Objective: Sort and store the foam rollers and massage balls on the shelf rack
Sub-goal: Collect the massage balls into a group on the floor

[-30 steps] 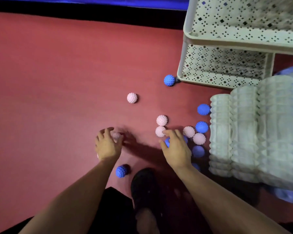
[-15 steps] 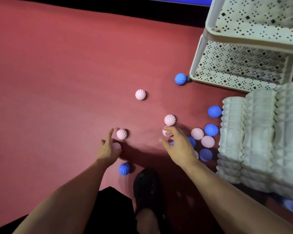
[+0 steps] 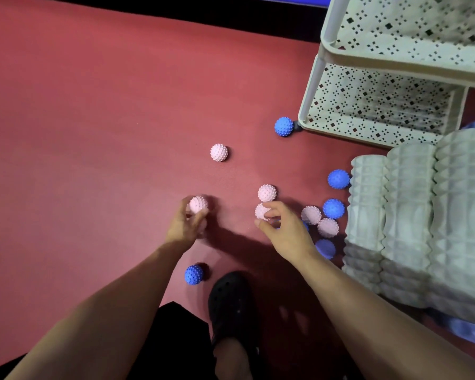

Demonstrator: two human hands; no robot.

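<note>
A pink spiked ball (image 3: 198, 204) is held at the fingertips of the left hand (image 3: 185, 224), whose fingers are curled around it; a second pink shape seems to be kept lower in the same palm, but the blur does not allow this to be said surely. Another pink ball (image 3: 261, 211) is pinched between thumb and bent fingers of the right hand (image 3: 284, 234), just below a free pink ball (image 3: 267, 192) that it nearly touches.

The other balls are scattered on the red floor (image 3: 93, 133): one pink (image 3: 219, 152) stands alone, a blue one (image 3: 284, 126) lies against the foot of the shelf rack (image 3: 317, 78), and a mixed pink and blue group (image 3: 322, 219) is gathered beside the pale foam rollers (image 3: 412, 215), which are lying side by side. One blue ball (image 3: 194, 274) rests near the black shoe (image 3: 232, 300). Nothing is seen on the rack shelves.

Several risks can be judged. If too many balls are collected in one hand, one may be squeezed out and rolled away over the smooth floor. The free pink ball could be knocked by the right knuckles when the hand is lifted. The blue ball near the shoe could be kicked or stepped on. Colours may also be mixed if the cluster is taken hastily
</note>
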